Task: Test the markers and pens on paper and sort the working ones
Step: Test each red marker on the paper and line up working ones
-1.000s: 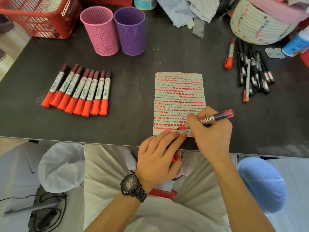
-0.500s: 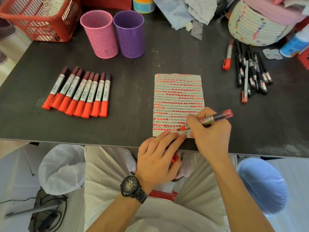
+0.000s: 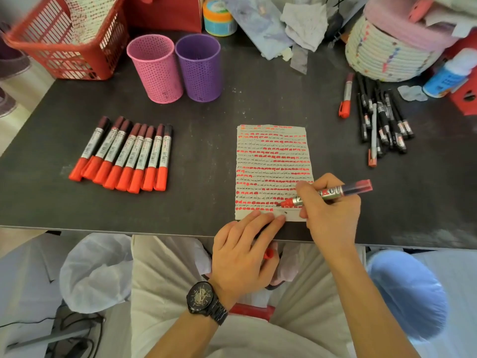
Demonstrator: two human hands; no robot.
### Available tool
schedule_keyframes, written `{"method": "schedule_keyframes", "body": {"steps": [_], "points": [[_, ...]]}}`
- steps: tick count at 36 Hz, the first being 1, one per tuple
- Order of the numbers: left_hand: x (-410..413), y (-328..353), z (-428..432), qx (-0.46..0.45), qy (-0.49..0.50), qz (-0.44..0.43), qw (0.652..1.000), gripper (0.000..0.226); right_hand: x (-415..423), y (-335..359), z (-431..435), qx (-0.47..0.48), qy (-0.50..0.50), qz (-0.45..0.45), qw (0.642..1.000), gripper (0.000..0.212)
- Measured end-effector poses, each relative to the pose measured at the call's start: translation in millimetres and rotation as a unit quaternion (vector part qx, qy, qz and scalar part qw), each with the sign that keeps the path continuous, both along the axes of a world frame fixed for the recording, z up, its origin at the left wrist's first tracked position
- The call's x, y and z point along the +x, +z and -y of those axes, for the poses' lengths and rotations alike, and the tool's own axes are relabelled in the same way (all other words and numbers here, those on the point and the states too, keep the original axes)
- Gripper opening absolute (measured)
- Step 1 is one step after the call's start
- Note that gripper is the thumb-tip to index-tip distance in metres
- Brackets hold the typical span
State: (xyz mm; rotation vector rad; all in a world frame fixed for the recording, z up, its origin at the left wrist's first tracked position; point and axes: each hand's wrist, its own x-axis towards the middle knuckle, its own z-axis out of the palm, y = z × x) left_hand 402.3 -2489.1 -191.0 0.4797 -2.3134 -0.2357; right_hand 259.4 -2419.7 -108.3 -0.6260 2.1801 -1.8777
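The right hand (image 3: 331, 210) covers the middle of the red marker (image 3: 333, 193) barrel and the lower right corner of the paper (image 3: 273, 161). The left hand (image 3: 240, 254) hides all but one end of a red cap (image 3: 269, 253). Label print on the marker row (image 3: 124, 156) is too small to read. The red basket (image 3: 64, 40) is cut off by the top edge.

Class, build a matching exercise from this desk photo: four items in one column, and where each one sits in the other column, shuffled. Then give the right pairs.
Items
1. row of capped red markers
2. pile of black pens
3. uncapped red marker
4. pink cup

Places
A. in the right hand
B. left of the paper
C. touching the purple cup
D. right of the paper, by the woven basket

Pairs: 1-B, 2-D, 3-A, 4-C
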Motion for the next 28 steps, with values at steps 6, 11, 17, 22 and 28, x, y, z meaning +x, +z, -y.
{"method": "schedule_keyframes", "body": {"steps": [6,11,17,22,28], "points": [[3.1,3.7,-0.9,0.037,-0.02,0.019,0.999,0.045,1.6,4.8,-0.9,-0.034,0.002,0.016,0.999,0.03],[8.6,11.5,-3.2,0.081,-0.04,0.016,0.996,0.042,5.0,7.4,-3.6,-0.059,0.008,0.031,0.998,0.03],[17.6,25.4,-5.1,0.109,-0.063,-0.006,0.992,0.041,15.4,16.0,-8.8,-0.124,0.079,0.011,0.989,0.011],[33.5,34.5,-11.6,0.146,-0.063,-0.056,0.986,0.021,35.9,18.8,-25.8,-0.134,0.085,0.021,0.987,0.02],[68.0,25.2,-27.6,0.291,-0.054,0.025,0.955,0.018,80.9,-6.5,-67.6,-0.148,0.087,0.136,0.976,0.022]]}}
